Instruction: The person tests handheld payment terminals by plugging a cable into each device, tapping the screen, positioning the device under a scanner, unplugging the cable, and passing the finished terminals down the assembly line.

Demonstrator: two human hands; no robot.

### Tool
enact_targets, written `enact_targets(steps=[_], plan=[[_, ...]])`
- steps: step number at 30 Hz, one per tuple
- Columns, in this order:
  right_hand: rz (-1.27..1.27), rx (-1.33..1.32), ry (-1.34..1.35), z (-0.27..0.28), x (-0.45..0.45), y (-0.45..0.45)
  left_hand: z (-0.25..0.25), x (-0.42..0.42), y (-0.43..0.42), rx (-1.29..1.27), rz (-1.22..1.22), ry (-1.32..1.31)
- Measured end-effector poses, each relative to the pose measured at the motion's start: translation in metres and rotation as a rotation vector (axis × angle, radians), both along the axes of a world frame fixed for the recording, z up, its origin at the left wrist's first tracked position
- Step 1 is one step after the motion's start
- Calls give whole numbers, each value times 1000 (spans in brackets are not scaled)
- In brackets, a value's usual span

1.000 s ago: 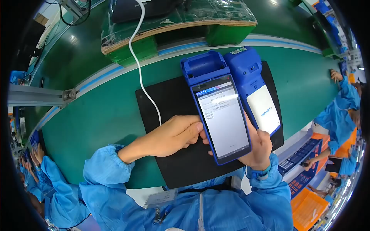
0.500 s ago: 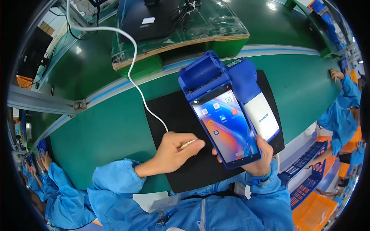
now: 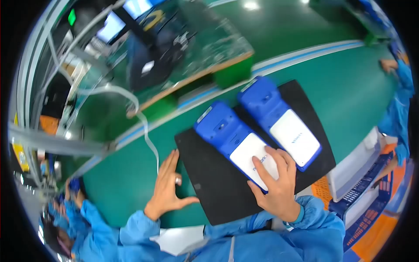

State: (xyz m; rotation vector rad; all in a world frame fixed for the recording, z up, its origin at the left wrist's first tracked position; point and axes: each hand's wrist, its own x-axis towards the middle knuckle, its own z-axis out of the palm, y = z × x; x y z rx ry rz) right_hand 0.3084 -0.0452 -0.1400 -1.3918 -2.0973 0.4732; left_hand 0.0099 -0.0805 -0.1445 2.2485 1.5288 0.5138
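Note:
My left hand (image 3: 167, 185) rests at the mat's left edge, thumb and some fingers stretched out. The white cable (image 3: 150, 145) runs in under its outer side, and a small pale end shows at a bent finger. My right hand (image 3: 279, 185) lies with spread, bent fingers over the lower end of a blue-and-white handheld payment terminal (image 3: 246, 153), which lies back up on the black mat (image 3: 231, 196). To its right lies a second payment terminal (image 3: 294, 137), also back up. Both screens are hidden.
Behind the mat is a raised stand (image 3: 209, 65) with a wooden edge and a black device (image 3: 150, 72) on top. A metal rail (image 3: 61, 139) juts in from the left. Crates (image 3: 375, 209) stand at the right. Other people's blue sleeves (image 3: 397, 109) show at both sides.
The left terminal has gone from screen up in my right hand to back up on the mat. My left hand has moved left and its fingers have partly straightened. The view has shifted.

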Motion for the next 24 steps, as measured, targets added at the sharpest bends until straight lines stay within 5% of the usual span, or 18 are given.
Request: enact_targets(steps=[3,7,9,14,18,19,22,23,24], plan=[[-111,145,-85,4,50,12,-6,68,42,44,-100,-67],[42,44,99,1,93,5,-11,186,102,200,-161,-55],[-69,131,-172,-8,118,14,-23,244,139,273,-189,-88],[-485,332,-248,-28,229,90,-38,357,225,474,-309,-172],[-513,416,-258,-31,272,119,-36,365,227,406,-454,-288],[-487,359,-226,-28,278,128,-29,354,223,140,-502,-213],[-387,264,-235,-37,303,147,-56,306,194,220,-541,-424],[-436,140,-249,-51,328,164,-42,275,186,89,-616,-414],[-333,219,-244,-109,409,207,-46,250,173,283,-589,-375]])
